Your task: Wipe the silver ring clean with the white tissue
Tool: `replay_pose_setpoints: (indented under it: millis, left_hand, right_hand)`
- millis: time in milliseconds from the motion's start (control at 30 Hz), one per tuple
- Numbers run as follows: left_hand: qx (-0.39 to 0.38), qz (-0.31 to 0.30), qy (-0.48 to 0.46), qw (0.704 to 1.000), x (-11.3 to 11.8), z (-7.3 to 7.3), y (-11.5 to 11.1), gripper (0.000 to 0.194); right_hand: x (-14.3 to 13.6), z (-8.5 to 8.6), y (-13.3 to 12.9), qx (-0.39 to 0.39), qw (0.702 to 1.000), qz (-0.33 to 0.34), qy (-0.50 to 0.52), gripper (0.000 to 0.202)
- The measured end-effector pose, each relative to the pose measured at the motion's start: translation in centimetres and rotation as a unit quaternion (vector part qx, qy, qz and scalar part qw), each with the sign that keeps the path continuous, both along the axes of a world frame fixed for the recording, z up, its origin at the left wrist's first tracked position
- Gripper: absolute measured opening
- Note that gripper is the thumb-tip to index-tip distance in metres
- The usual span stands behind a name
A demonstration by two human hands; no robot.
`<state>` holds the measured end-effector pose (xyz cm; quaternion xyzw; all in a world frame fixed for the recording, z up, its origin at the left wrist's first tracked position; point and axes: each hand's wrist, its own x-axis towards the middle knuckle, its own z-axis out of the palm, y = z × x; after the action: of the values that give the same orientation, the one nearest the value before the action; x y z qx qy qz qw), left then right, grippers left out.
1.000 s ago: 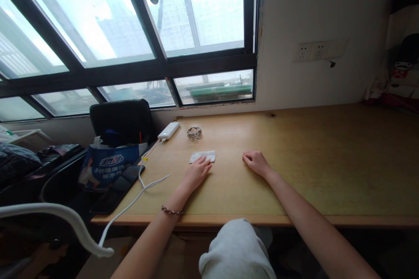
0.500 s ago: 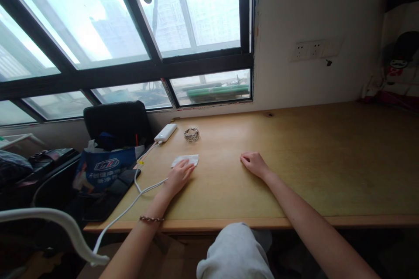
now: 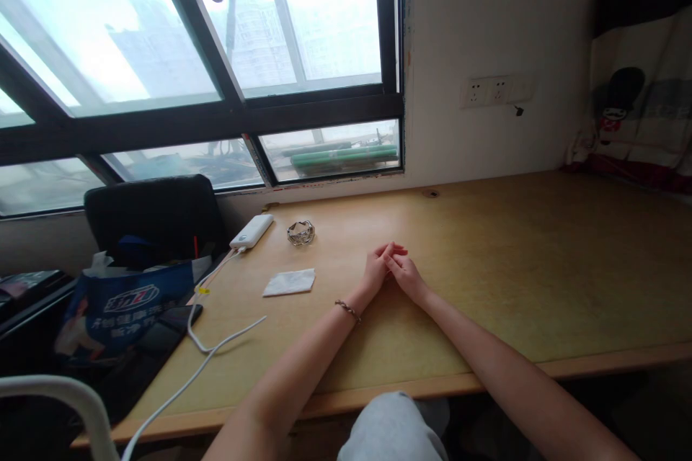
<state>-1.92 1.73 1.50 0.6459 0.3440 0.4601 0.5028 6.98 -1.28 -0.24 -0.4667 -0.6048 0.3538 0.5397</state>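
My left hand (image 3: 377, 268) and my right hand (image 3: 407, 278) meet over the middle of the desk. Their fingers are drawn together and overlap, the right hand's fingers lying against the left's. Whether something small sits between them is hidden. A dark braided bracelet (image 3: 349, 310) circles my left wrist. Left of the hands lies a folded white tissue (image 3: 289, 282), flat and untouched. Behind it, a silver openwork ring-shaped piece (image 3: 300, 233), like a bangle or small crown, rests on the desk.
A white power bank (image 3: 251, 230) with a white cable (image 3: 232, 338) lies at the desk's (image 3: 519, 281) left side. Beyond that edge are a black chair (image 3: 154, 212) and a blue bag (image 3: 127, 310). The window and wall sockets (image 3: 487, 91) are behind; a patterned curtain (image 3: 643, 86) hangs right.
My left hand has left the tissue and moved right to meet my right hand, which has shifted only slightly. The tissue now lies fully uncovered. The view has turned a little to the right.
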Motion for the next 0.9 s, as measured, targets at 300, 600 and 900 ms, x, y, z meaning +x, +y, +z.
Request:
replay_pose_setpoints:
  millis: [300,600,900]
  left_hand:
    - [-0.092,-0.004,-0.015,0.996,0.4,-1.3,-1.5,0.034]
    - [-0.082,-0.039,-0.012,0.996,0.7,-0.8,-2.1,0.041]
    - [-0.104,-0.029,0.012,0.994,0.8,-1.2,-2.1,0.048]
  right_hand:
    - [0.0,-0.3,-0.1,-0.105,0.985,0.062,0.123,0.039]
    - [0.0,-0.1,-0.6,-0.117,0.983,0.061,0.131,0.043]
    - [0.2,0.1,-1.1,-0.055,0.998,0.042,-0.013,0.05]
